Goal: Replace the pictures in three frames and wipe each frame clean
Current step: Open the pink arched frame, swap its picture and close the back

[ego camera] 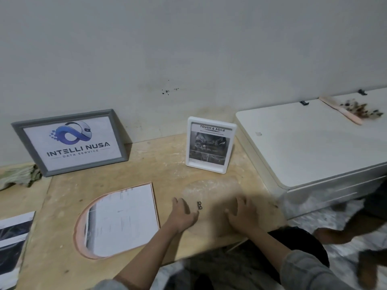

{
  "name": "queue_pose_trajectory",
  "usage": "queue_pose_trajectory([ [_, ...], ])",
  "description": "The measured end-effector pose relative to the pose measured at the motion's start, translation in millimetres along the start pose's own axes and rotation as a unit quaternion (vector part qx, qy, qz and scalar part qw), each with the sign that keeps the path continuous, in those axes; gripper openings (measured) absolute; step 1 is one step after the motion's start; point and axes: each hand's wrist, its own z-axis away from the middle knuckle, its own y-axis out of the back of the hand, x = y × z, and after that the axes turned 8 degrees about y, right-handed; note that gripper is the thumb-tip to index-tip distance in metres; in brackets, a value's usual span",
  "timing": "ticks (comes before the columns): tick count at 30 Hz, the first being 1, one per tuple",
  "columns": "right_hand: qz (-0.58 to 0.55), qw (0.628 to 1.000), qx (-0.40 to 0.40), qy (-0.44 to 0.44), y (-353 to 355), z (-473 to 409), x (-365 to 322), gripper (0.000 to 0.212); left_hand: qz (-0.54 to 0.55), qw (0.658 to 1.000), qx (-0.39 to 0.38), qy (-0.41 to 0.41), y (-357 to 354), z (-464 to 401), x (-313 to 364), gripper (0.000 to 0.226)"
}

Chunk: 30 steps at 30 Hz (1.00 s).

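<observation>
A brown arch-shaped backing board (217, 189) with a small metal hanger (199, 205) lies flat on the wooden table (62, 258), blending with it. My left hand (182, 214) rests on its left part, fingers straight, just left of the hanger. My right hand (240, 212) lies flat on its right part. To the left is a pink arch-shaped frame (78, 233) with a printed sheet (123, 218) on top. A grey frame (25, 143) with a logo picture leans on the wall. A white frame (189, 143) with a dark picture stands upright.
A green cloth (18, 176) is bunched at the far left by the wall. Another printed picture (10, 243) lies at the table's left edge. A white cabinet (303, 143) stands to the right, with a pink-handled brush (343, 111) on top.
</observation>
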Motion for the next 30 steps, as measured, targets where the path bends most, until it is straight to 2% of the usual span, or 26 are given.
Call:
queue_pose_trajectory([
  [2, 0.036, 0.999, -0.012, 0.0, -2.9, -2.8, -2.5, 0.068, 0.031, 0.998, 0.045, -0.032, 0.3, 4.5, -3.1, 0.032],
  [4, 0.057, 0.998, 0.007, 0.017, -7.9, -4.7, -10.3, 0.058, 0.085, 0.991, 0.097, -0.046, 4.5, 8.5, -7.1, 0.033],
  [7, 0.036, 0.995, 0.036, 0.086, -20.8, -5.9, -33.6, 0.043, 0.104, 0.973, 0.203, -0.043, 22.0, 14.3, -20.8, 0.034],
  [9, 0.004, 0.988, 0.032, 0.15, -31.1, -6.9, -54.2, 0.041, 0.108, 0.959, 0.261, -0.016, 37.4, 14.5, -39.1, 0.033],
  [12, -0.02, 0.969, 0.032, 0.245, -47.0, -8.5, -94.9, 0.049, 0.121, 0.936, 0.325, 0.058, 64.6, 13.9, -69.7, 0.038],
  [14, -0.007, 0.96, 0.011, 0.278, -54.3, -2.7, -126.2, 0.052, 0.127, 0.919, 0.356, 0.114, 84.5, 18.0, -89.5, 0.043],
  [17, 0.025, 0.947, -0.046, 0.317, -72.0, 4.8, -162.9, 0.059, 0.123, 0.906, 0.361, 0.185, 107.4, 22.3, -117.3, 0.049],
  [22, 0.069, 0.942, -0.087, 0.318, -107.8, 12.0, -196.1, 0.071, 0.066, 0.924, 0.305, 0.222, 129.8, 23.7, -149.1, 0.039],
  [24, 0.069, 0.946, -0.06, 0.312, -120.2, 16.0, -205.1, 0.077, 0.069, 0.928, 0.295, 0.215, 135.9, 24.9, -154.6, 0.04],
  [27, 0.04, 0.949, -0.07, 0.303, -130.6, 15.8, -206.5, 0.076, 0.072, 0.932, 0.294, 0.197, 141.8, 24.5, -160.9, 0.034],
  [30, 0.066, 0.951, -0.046, 0.298, -135.0, 16.5, -204.5, 0.077, 0.094, 0.932, 0.317, 0.151, 145.5, 24.1, -162.7, 0.01],
])
